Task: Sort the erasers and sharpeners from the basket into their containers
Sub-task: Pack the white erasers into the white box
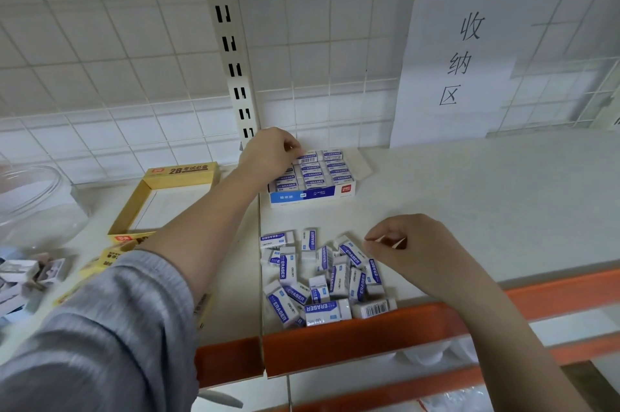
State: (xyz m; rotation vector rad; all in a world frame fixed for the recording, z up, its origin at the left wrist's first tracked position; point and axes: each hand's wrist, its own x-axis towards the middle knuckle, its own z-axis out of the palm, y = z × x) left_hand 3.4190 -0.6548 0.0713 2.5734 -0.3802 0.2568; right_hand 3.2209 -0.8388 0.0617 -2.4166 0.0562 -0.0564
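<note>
Left hand pinches an eraser into the nearly full eraser box; right hand, curled and seemingly holding nothing, hovers beside the loose eraser pile left to sort

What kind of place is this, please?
Probably a stationery shop or stockroom: a retail shelf with an orange front edge, a white wire-grid back panel, and a display box of erasers being filled from a loose pile of erasers.

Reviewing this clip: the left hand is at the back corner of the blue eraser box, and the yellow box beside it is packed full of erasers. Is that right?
Not quite. In the head view the left hand is at the back corner of the eraser box, but the yellow box holds no erasers; its white bottom shows bare. The loose erasers lie on the shelf.
</note>
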